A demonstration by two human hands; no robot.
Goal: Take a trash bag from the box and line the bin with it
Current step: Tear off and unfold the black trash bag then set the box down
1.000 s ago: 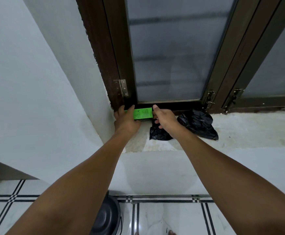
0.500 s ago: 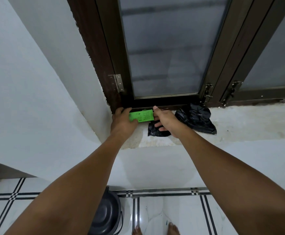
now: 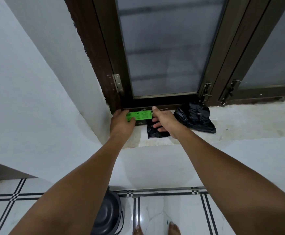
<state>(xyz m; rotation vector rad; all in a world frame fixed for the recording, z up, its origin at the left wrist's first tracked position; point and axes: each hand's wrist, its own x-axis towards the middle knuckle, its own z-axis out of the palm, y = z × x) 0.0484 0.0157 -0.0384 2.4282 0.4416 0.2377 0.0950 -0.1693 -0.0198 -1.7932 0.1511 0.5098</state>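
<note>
Both hands barely moved: left hand still gripped the box, right hand fingers loosely spread over a bag; extraction pending.

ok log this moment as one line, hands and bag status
left hand holds green box on sill | right hand at box's right end over black bag | bin on floor, liner not visible

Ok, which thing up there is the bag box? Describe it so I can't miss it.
Find the dark window frame; below it runs a pale sill. At the sill's left corner, between the left hand and right hand, lies the box: flat, bright green, printed, unlike the crumpled black bags beside it.
</note>
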